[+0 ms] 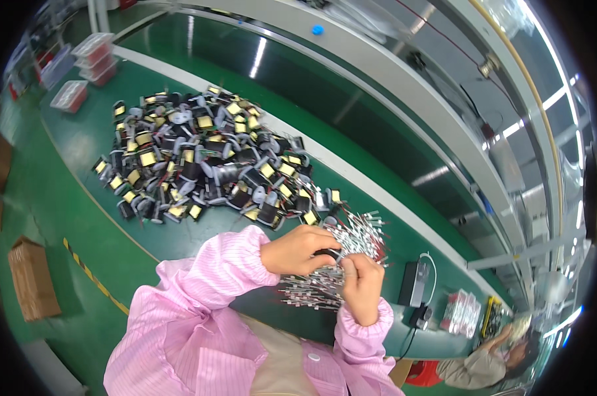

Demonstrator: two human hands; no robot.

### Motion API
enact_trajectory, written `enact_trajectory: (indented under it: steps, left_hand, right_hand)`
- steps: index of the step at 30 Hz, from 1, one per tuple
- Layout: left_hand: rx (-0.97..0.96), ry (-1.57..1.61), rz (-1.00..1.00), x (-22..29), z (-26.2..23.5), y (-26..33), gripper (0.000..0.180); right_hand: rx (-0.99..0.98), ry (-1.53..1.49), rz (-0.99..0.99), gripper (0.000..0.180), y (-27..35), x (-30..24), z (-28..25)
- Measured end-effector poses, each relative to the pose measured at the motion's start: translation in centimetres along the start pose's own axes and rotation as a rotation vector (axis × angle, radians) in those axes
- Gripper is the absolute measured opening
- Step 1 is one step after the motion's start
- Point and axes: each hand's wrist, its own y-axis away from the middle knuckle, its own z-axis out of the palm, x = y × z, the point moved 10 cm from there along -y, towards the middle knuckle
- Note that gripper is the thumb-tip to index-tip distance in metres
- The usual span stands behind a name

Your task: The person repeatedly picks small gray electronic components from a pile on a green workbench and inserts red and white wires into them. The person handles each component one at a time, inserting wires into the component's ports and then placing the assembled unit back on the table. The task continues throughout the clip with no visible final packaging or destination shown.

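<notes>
Above a loose heap of white-tipped wires on the green table, a small dark piece sits between two bare hands: the left hand has its grip closed around it, while the right hand pinches at its end. Off to the left spreads a big pile of black parts with yellow patches; rightward stands a dark box with a pale cable.

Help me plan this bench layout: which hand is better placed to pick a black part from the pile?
Probably the left hand: it is nearer the pile of black parts, lying ahead and leftward; the right hand is farther off. Both meet at a small dark piece.
</notes>
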Motion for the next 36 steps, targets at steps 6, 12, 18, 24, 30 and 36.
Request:
enact_trajectory:
  steps: [6, 12, 18, 24, 30, 36]
  left_hand:
    - [0.201, -0.438, -0.069, 3.6, -4.4, 0.7, 0.066]
    - [-0.394, 0.339, -0.2, 6.7, -2.3, 10.2, 0.047]
    - [-0.575, 0.608, -0.581, 2.9, 3.9, 23.3, 0.038]
    - [-0.597, 0.169, -0.878, -4.6, 6.4, 34.4, 0.025]
    - [-0.519, 0.054, -0.992, -7.1, 6.5, 43.9, 0.027]
    - [-0.332, -0.06, -1.381, -9.3, 6.8, 50.7, 0.026]
  right_hand:
    - [-0.156, -0.118, 0.215, 0.025, -5.1, 7.8, 0.7]
    - [-0.086, -1.124, 0.547, 0.038, -11.1, 20.6, -1.1]
    - [-0.142, -0.859, 0.443, 0.029, -8.0, 15.4, -1.8]
    - [-0.718, -0.16, -0.161, 0.03, 0.2, 0.4, 0.3]
    - [-0.691, 0.069, -0.271, 0.034, 5.9, -4.5, -0.5]
    - [-0.673, 0.118, -0.252, 0.032, 10.5, -3.1, 2.8]
